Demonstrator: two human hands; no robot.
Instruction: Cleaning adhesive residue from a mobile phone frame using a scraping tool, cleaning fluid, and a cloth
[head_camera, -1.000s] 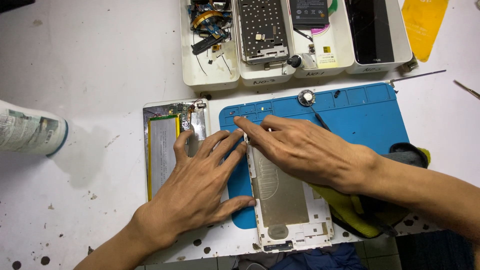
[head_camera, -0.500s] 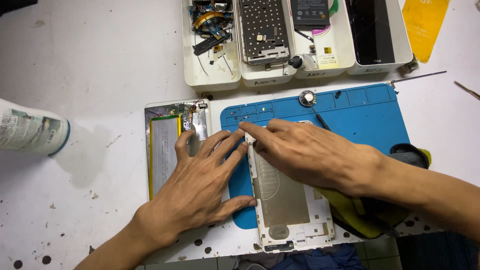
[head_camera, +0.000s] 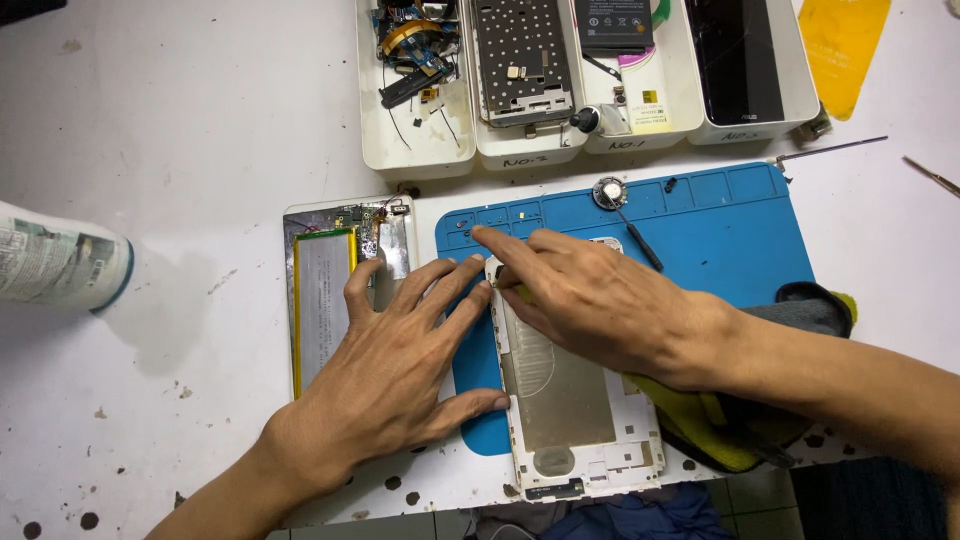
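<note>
Two flat, spread hands, left hand (head_camera: 385, 375) and right hand (head_camera: 600, 300), press the white back cover (head_camera: 575, 410).

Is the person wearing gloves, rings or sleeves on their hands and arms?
No. The left hand and right hand are bare: no gloves, rings or watch show. Both forearms are uncovered too, with no sleeves reaching into view.

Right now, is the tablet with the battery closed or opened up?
Opened up: the tablet lies flat with no back cover, its silver battery and circuit board exposed. The left hand partly covers it.
</note>
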